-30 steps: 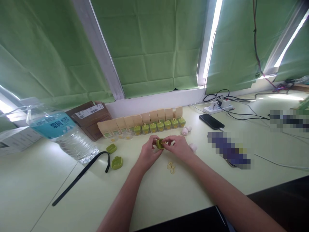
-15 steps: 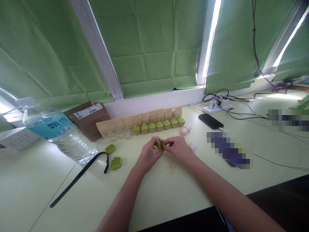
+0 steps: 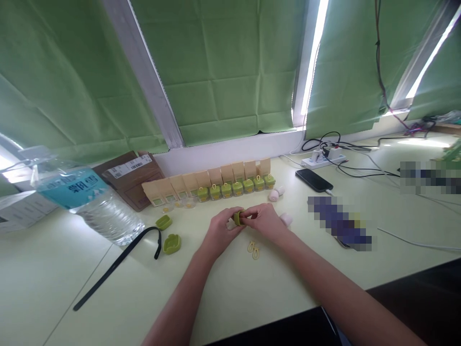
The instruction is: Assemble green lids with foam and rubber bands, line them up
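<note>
A small green lid (image 3: 236,218) is held on its side by my left hand (image 3: 224,231), whose fingers and thumb wrap its edge. Closed in a pinch, my right hand (image 3: 265,222) has its fingertips against the hollow side of that lid; whatever they hold is hidden. Just below the hands, two pale yellow loops (image 3: 255,253) lie on the table. Left of my hands are a green lid (image 3: 163,222) and a flower-shaped green piece (image 3: 172,244). Beyond them stands a row of small clear boxes with green lids (image 3: 226,190), some topped with yellow loops.
Kraft paper pouches (image 3: 209,178) line the back, with lidless clear cups (image 3: 188,203) before them. A big water bottle (image 3: 93,202), a black strap (image 3: 118,264) and a cardboard box (image 3: 131,180) are left. Pink pieces (image 3: 274,195), a phone (image 3: 314,180) and a power strip (image 3: 324,159) are right.
The green lid has turned slightly between my hands. My right fingertips stay at its hollow side. The whole view has shifted a little; nothing else has visibly moved.
</note>
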Demonstrator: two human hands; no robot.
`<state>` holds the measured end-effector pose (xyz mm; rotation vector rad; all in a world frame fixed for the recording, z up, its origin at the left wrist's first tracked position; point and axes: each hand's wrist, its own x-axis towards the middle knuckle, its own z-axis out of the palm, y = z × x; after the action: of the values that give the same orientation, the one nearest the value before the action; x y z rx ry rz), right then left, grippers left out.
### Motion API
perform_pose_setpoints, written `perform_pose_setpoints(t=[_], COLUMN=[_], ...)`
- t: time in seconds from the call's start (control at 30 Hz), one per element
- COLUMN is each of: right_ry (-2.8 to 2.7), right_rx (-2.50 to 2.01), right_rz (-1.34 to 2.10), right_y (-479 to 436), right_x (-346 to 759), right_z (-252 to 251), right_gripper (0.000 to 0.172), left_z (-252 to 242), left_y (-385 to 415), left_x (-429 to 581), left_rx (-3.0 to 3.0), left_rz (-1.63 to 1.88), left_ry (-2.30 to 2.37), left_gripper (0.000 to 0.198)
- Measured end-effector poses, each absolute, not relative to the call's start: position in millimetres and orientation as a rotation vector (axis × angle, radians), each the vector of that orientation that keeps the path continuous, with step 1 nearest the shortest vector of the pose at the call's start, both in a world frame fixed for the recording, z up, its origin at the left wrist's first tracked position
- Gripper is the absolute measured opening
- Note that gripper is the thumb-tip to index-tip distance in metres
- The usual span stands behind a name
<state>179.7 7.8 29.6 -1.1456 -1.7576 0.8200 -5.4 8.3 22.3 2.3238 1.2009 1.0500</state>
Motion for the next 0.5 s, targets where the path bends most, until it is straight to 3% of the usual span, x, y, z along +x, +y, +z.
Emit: perform_pose_setpoints(t=[0.5], right_ry=[-1.769], right_rx=[-1.052], right_rz=[0.901], right_y=[12.3], right_x=[178.2], right_z=[26.9], right_gripper=[0.019], left_z=[21.6], left_y=[12.4], left_x=[-6.2], left_rx=[2.235], left_rz=[1.12], left_ry=[1.27], left_gripper=[0.041])
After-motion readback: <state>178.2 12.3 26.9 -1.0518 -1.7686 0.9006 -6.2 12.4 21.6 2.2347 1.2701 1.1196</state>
